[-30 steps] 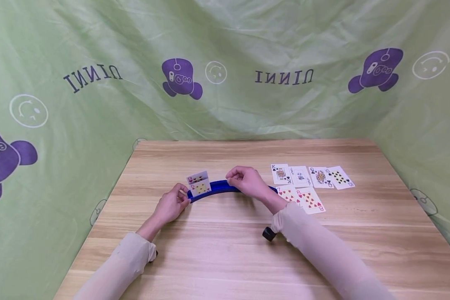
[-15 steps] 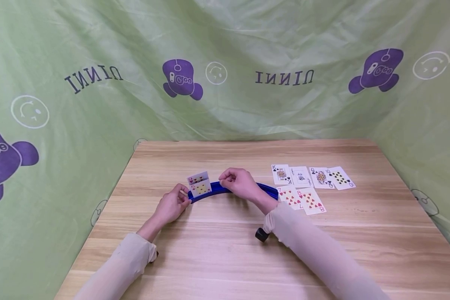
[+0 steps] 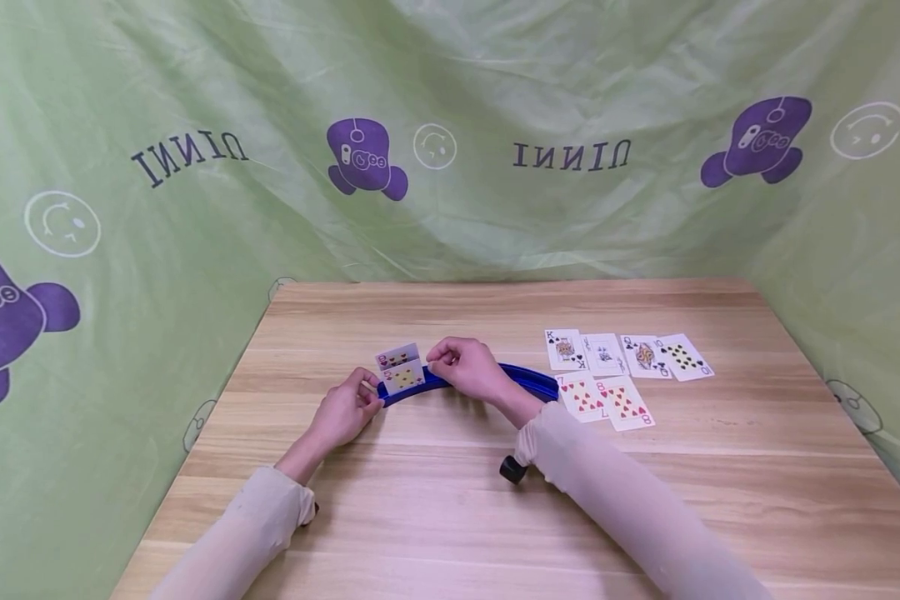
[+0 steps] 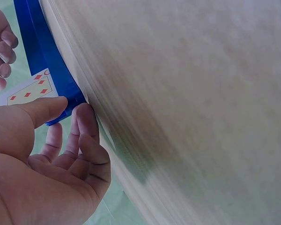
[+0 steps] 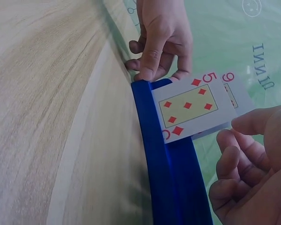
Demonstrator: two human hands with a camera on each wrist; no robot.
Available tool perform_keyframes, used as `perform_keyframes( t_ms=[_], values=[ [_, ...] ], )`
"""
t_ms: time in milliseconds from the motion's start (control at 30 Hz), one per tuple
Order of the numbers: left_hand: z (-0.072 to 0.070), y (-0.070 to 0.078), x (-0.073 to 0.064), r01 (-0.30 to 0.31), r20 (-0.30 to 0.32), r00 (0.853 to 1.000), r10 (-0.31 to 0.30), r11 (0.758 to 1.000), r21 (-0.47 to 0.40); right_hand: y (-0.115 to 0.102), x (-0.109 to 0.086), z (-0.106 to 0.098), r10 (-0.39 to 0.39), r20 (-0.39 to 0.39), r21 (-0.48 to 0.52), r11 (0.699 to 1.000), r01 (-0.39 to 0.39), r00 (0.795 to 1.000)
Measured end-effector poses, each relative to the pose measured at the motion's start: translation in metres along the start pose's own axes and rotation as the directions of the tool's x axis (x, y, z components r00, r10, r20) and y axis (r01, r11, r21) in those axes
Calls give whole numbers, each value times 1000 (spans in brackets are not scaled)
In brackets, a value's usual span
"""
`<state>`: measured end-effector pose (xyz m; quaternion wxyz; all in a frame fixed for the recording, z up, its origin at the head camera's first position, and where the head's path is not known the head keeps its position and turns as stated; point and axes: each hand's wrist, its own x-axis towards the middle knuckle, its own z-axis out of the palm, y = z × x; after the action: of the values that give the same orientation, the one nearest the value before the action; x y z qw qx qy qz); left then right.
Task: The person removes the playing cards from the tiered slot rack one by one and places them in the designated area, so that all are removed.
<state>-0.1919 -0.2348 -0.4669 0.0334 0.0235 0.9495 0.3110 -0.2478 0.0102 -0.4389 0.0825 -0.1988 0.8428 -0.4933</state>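
A: Head view, left to right. Left hand point(image 3: 339, 412) sits at the left end of the curved blue card holder point(image 3: 521, 379), mid-desk point(image 3: 435, 508), nearer the left edge. Fingers curled; thumb and forefinger pinch the holder's tip.

B: Left wrist view agrees: thumb on top, fingertips point(image 4: 86, 123) under the blue end. Cards?

A: Two stand upright in the slot just beside that hand: a five of diamonds point(image 3: 404, 377) in front, a heart card point(image 3: 396, 357) behind, its rank too small to read. Right hand point(image 3: 463, 368) hovers close against their right side, fingers curled. Cannot tell whether it pinches a card or grips nothing.

B: Right wrist view shows curled fingers point(image 5: 243, 161) near the five's corner, contact unclear. Handling?

A: Judgement only: the cards are thin, light, slick and bend easily; take them by the top edge or a side corner, light pinch. The holder looks like stiff plastic, light enough to skid, so bracing its end makes sense.

B: Further right?

A: Toward the right edge, six cards lie face up point(image 3: 626, 358) in two rows, touching or overlapping, well apart from both hands.
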Motion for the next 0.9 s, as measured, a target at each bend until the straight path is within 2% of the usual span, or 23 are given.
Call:
perform_keyframes(
  t_ms=[900],
  values=[
    [1,0,2,-8,-10,1000,8,1000,1,-2,5,14,-2,1,-42,999,2,1000]
  ],
)
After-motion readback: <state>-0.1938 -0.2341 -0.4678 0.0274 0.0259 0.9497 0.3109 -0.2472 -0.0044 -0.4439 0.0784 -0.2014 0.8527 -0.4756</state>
